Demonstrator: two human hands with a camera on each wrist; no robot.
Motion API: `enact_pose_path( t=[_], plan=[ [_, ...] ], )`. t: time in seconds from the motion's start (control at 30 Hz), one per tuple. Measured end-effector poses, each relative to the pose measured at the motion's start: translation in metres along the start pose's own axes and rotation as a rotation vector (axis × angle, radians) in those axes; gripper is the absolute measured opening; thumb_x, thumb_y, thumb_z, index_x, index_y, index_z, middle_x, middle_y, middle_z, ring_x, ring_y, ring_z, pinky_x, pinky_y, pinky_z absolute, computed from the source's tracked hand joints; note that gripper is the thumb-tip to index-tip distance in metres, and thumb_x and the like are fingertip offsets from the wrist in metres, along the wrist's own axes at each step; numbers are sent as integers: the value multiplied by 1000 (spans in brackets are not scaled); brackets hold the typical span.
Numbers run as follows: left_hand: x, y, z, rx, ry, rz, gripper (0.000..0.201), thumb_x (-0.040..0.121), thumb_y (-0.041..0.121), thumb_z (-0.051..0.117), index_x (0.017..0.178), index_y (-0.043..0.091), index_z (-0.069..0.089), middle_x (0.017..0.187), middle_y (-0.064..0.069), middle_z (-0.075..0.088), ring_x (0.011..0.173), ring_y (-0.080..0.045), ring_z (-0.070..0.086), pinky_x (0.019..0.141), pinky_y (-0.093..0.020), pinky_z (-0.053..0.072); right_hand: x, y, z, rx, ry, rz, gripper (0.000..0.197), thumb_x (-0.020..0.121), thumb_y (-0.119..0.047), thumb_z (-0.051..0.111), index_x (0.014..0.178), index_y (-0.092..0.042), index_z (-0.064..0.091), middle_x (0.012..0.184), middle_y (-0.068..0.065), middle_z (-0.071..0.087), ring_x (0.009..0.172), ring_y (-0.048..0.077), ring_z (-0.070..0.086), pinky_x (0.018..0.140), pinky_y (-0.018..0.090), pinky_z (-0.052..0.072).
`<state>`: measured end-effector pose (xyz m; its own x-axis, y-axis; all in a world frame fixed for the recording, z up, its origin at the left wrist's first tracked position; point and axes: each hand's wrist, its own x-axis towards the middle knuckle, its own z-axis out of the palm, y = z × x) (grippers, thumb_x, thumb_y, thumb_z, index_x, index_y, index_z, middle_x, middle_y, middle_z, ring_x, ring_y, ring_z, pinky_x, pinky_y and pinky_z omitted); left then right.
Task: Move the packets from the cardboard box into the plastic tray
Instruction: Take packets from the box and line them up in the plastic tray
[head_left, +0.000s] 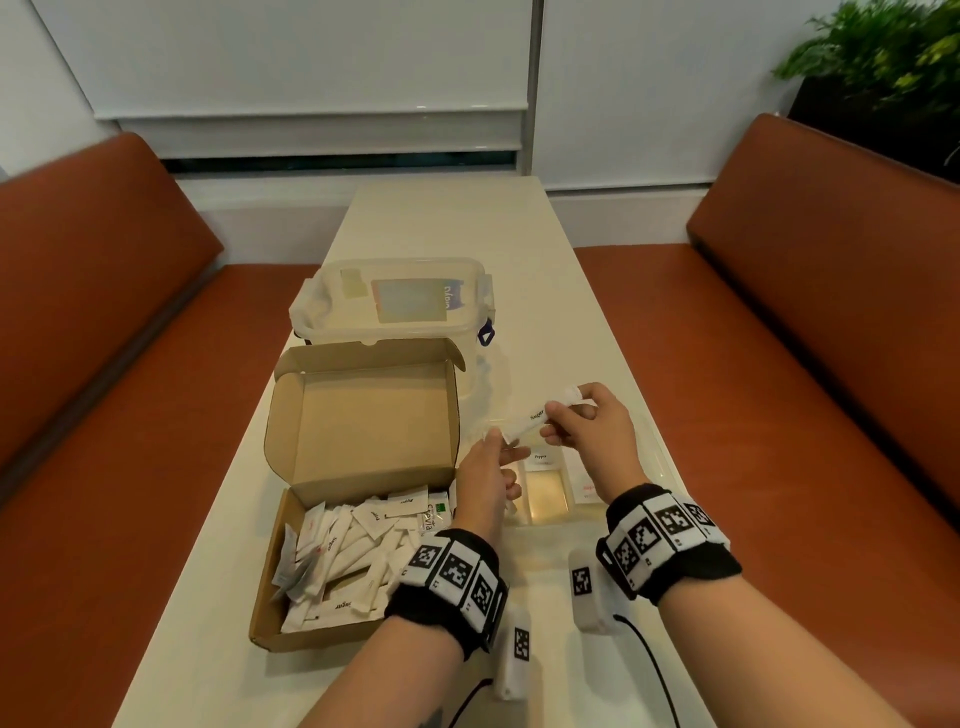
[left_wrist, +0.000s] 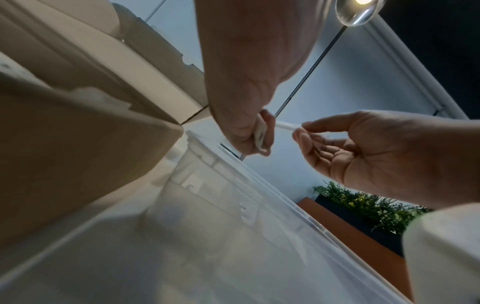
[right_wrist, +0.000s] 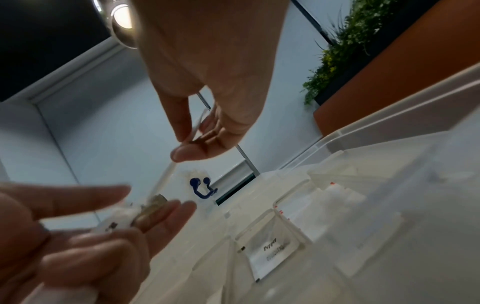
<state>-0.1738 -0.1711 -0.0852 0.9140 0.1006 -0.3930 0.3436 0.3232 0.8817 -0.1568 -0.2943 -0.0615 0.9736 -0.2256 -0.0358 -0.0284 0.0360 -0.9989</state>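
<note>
An open cardboard box (head_left: 270, 623) at the table's left holds several white packets (head_left: 353, 561). To its right lies the clear plastic tray (head_left: 657, 457) with compartments; one holds a Pepper packet (head_left: 541, 460) (right_wrist: 270, 253). Above the tray my right hand (head_left: 558, 415) (right_wrist: 187, 144) pinches a white Sugar stick packet (head_left: 535, 418) (left_wrist: 287, 125) (right_wrist: 166, 174) between thumb and fingers. My left hand (head_left: 496, 441) (left_wrist: 262, 133) has its fingers curled round small white packets, and the stick's lower end reaches its fingers.
A lidded clear container (head_left: 395, 301) with a blue latch (head_left: 485, 335) stands behind the box's raised lid. Orange benches (head_left: 104, 364) flank the narrow table, and a plant (head_left: 883, 52) is at the back right. Cables trail near the front edge.
</note>
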Motion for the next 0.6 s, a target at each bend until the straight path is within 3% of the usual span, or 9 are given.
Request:
enact_pose_path(
  t=[0.1, 0.2, 0.33, 0.43, 0.53, 0.6],
  plan=[
    [-3, -1, 1, 95, -19, 110, 25, 95, 32, 52, 104, 10, 61, 87, -1, 69, 48, -5, 37, 46, -17, 36, -4, 1, -1, 86, -38, 42, 25, 84, 0, 65, 100, -11, 50, 72, 14, 69, 63, 22, 67, 69, 32, 60],
    [-2, 1, 1, 161, 78, 168, 18, 91, 28, 60, 96, 11, 65, 66, 8, 59, 54, -8, 45, 53, -19, 42, -10, 3, -3, 31, -112, 67, 18, 82, 2, 66, 88, -9, 54, 75, 18, 68, 66, 25, 68, 70, 34, 60],
    [2, 2, -2, 228, 112, 223, 15, 89, 27, 64, 78, 16, 64, 61, 7, 51, 55, -8, 46, 54, -20, 42, -10, 5, -6, -247, -255, 53, 14, 79, -13, 73, 75, -8, 61, 69, 6, 65, 65, 15, 61, 65, 26, 51],
    [2, 1, -2, 228, 81, 207, 15, 88, 26, 64, 75, 18, 65, 60, 6, 51, 57, -11, 45, 56, -23, 42, -7, 5, -6, -355, -257, 57, 14, 78, -20, 76, 80, -11, 66, 72, 6, 67, 66, 11, 62, 66, 23, 48],
    [5, -2, -4, 182, 137, 189, 23, 93, 31, 57, 77, 15, 63, 67, 4, 54, 53, -11, 40, 53, -24, 38, -5, 8, -3, -383, -241, 83, 12, 76, -14, 77, 81, -10, 67, 72, 8, 69, 64, 13, 62, 61, 19, 48],
    [8, -2, -6, 51, 195, 142, 25, 97, 32, 48, 83, 17, 63, 84, 2, 65, 46, -8, 34, 48, -22, 34, -4, 12, 3, -382, -160, 112, 13, 75, -8, 76, 81, -6, 65, 68, 10, 67, 58, 16, 60, 57, 21, 51]
  ],
)
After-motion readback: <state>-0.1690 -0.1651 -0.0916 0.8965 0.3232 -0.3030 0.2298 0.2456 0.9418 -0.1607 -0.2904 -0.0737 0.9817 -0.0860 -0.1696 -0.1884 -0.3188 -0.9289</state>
